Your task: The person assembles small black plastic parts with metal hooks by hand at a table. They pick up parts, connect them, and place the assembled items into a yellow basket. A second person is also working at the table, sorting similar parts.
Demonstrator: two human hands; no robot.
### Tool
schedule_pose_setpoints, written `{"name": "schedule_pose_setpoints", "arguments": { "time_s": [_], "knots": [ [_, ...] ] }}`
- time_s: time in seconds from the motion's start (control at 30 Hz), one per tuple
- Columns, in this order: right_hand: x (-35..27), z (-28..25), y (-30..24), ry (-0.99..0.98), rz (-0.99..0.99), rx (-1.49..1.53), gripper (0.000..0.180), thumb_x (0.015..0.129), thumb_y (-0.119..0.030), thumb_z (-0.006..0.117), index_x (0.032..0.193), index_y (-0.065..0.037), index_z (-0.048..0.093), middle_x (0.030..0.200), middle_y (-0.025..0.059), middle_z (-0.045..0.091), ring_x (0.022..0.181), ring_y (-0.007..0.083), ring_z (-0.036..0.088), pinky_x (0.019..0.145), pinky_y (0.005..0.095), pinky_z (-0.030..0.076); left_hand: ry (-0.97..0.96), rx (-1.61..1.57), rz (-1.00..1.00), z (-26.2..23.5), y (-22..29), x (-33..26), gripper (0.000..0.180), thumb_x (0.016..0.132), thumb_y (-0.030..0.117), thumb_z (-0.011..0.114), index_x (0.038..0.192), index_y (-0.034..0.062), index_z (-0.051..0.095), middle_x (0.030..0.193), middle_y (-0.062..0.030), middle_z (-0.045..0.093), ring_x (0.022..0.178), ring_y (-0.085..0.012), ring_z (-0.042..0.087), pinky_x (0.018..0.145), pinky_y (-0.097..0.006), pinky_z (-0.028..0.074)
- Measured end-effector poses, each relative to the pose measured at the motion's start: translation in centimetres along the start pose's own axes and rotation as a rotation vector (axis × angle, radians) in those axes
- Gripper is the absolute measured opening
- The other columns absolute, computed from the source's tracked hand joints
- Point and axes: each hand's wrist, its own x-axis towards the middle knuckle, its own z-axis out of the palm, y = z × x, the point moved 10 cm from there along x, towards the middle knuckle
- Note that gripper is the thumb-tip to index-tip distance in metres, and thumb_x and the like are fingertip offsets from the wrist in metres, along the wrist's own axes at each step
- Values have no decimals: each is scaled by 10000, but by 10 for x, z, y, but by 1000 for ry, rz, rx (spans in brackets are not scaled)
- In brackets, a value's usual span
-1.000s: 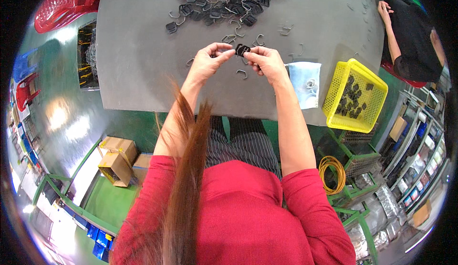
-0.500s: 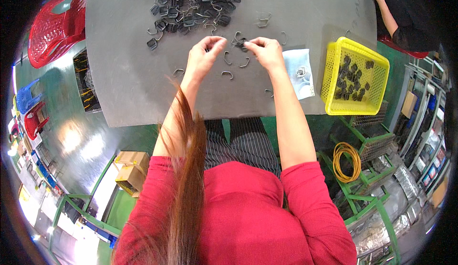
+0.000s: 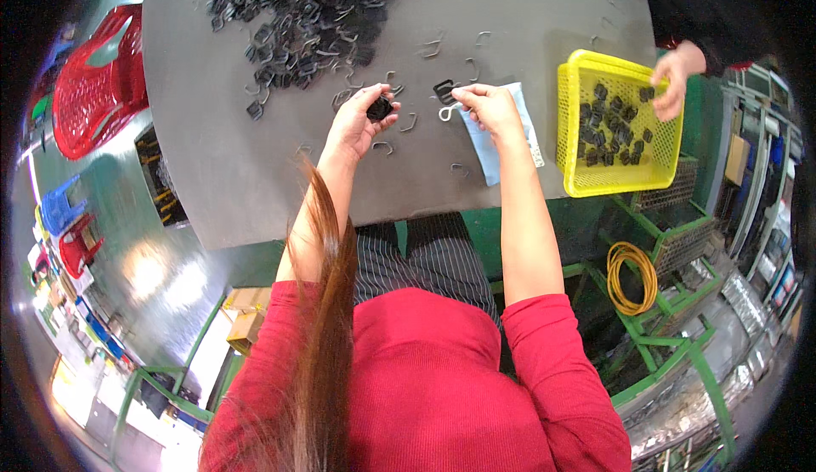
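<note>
A grey worktable (image 3: 255, 175) filled the upper frame, with a red plastic chair (image 3: 98, 90) at upper left and a heap of black clips (image 3: 306, 13) at top centre. Our left hand (image 3: 357, 119) had its fingers curled shut around a small black clip (image 3: 379, 109). Just right of it, our right hand (image 3: 489, 107) pinched a bent wire handle (image 3: 448, 112), pointing leftward at that clip, beside a loose black clip (image 3: 444, 90). At right, a yellow basket (image 3: 574, 132) held finished clips, another person's hand (image 3: 676, 77) reaching in.
</note>
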Motion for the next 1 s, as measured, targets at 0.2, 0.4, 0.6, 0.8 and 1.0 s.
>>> {"name": "schedule_pose_setpoints", "arguments": {
  "time_s": [0.2,0.4,0.6,0.8,1.0],
  "knots": [
    [-50,-93,-19,518,-181,-259,234,749,-286,696,818,-63,713,755,113,683,668,239,655,642,323,490,-91,127,20,76,3,14,234,910,197,552,1068,25,567,962,-85,593,888,-219,619,713,-317,547],
    [-107,-245,9,974,-241,-249,250,778,-283,675,848,-44,700,790,97,694,732,223,660,697,324,490,-467,329,-6,260,-49,-16,385,914,215,527,1215,-23,496,1197,-130,530,1043,-227,570,851,-351,527],
    [-132,-248,-62,1124,-428,-650,386,808,-211,663,1118,1,575,1085,195,562,1021,285,541,887,368,433,-357,730,623,292,-9,-26,398,877,231,562,1217,30,518,1218,-159,550,1120,-256,537,930,-357,442],
    [-67,-13,-122,406,-769,-468,138,817,-130,610,945,-92,643,974,91,595,954,257,573,822,368,473,319,924,966,42,104,-37,214,825,32,580,1025,83,634,1068,-70,615,978,-178,587,786,-298,512],
    [9,121,-102,296,-390,-664,587,703,-203,727,1227,-123,476,1163,134,479,1088,312,508,884,417,458,942,1053,892,-175,172,-65,286,775,170,639,1044,78,602,1066,-104,598,1079,-280,501,946,-393,360]
  ]
}}
